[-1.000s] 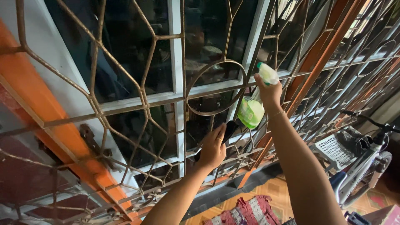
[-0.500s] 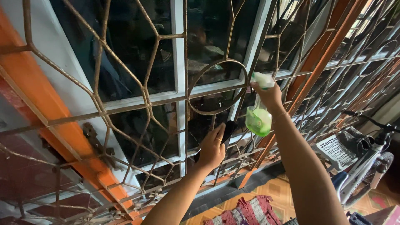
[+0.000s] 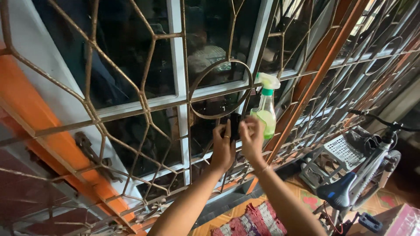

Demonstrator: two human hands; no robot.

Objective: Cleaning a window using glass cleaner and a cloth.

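Left hand: the left hand [image 3: 222, 150] is closed around a dark cloth [image 3: 235, 125], pressing it through the grille toward the glass.
Right hand: the right hand [image 3: 253, 140] is just right of the left one, fingers half curled; whether it grips the cloth or the bottle, or is only close to them, cannot be told.
Spray bottle: a green spray bottle [image 3: 266, 114] with a pale trigger head hangs upright on the metal grille [image 3: 144, 94], just right of the hands, below the ring-shaped bar.
Window: dark panes in a white window frame [image 3: 177, 94] sit far behind the grille.
Nearby: a bicycle [image 3: 363, 175] stands at the right, a woven rug [image 3: 253, 220] lies near on the floor.
Risk: the bottle seems only hooked on a bar, so a nudge from the right hand could knock it down; the cloth could also slip between the bars out of reach.
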